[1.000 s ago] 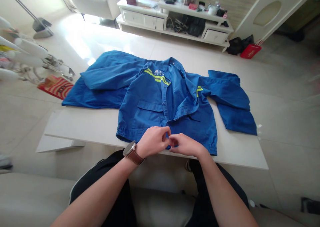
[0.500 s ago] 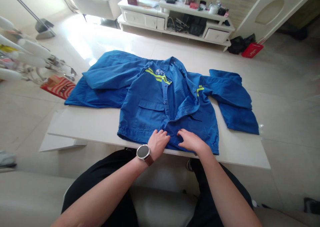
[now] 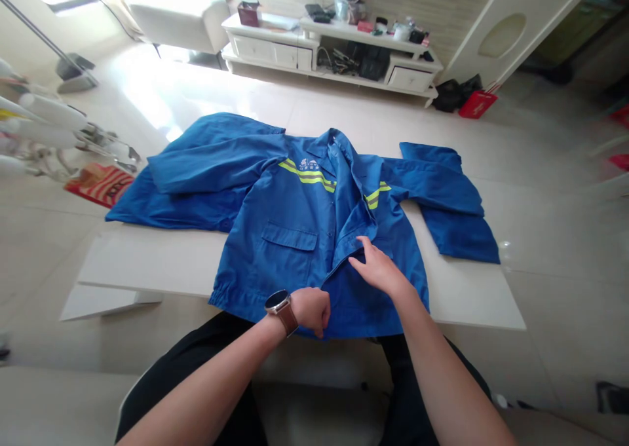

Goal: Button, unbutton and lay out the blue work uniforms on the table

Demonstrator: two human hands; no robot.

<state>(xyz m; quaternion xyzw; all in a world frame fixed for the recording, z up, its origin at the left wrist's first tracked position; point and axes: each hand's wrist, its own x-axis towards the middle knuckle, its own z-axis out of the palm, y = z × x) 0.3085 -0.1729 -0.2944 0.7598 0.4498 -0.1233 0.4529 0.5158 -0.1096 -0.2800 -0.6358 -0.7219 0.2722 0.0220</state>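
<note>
jacket [image 3: 287, 266] lies across the tabletop [image 3: 147, 260], sleeves [image 3: 211, 164] stretched sideways; left hand [image 3: 313, 310] pinches its hem [image 3: 356, 330], right hand [image 3: 377, 269], grip spread, is nearer its open flap [image 3: 350, 244].

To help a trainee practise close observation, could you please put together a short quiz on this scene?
1. Fill the gap: The person wears the watch on the ____ wrist.
2. Multiple choice: Which bright colour shows in the chest stripes of the blue jacket?
A) red
B) yellow-green
C) orange
3. True or false: Both hands are well away from the jacket.

Key:
1. left
2. B
3. False; the left hand is closed at the jacket's lower edge, and the right hand is at the edge of its open front.
</note>
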